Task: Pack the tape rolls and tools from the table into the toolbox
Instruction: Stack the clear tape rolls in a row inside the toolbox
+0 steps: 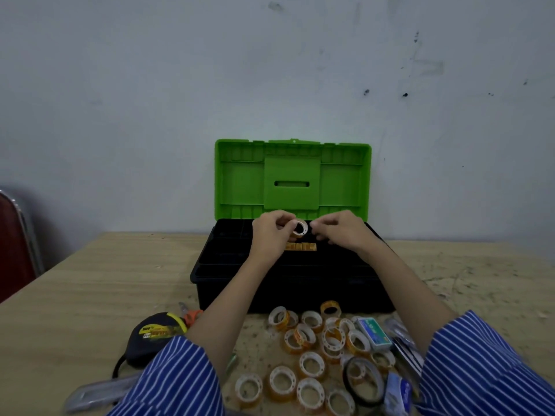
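A black toolbox (228, 283) with its green lid (240, 181) raised stands at the middle of the wooden table. Over its tray my left hand (271, 232) pinches a small clear tape roll (300, 229), held upright. My right hand (336, 229) is right beside the roll with its fingers curled; whether they touch it is unclear. A row of tape rolls (300, 247) lies in the tray below the hands. Several more small tape rolls (309, 346) lie loose on the table in front of the box.
A black and yellow tape measure (153, 334) and orange-handled pliers (192, 316) lie at the front left, a grey tool (99, 394) nearer me. A green staple box (374, 333), a black tape ring (363, 382) and packets lie at the right. A red chair (15, 241) stands far left.
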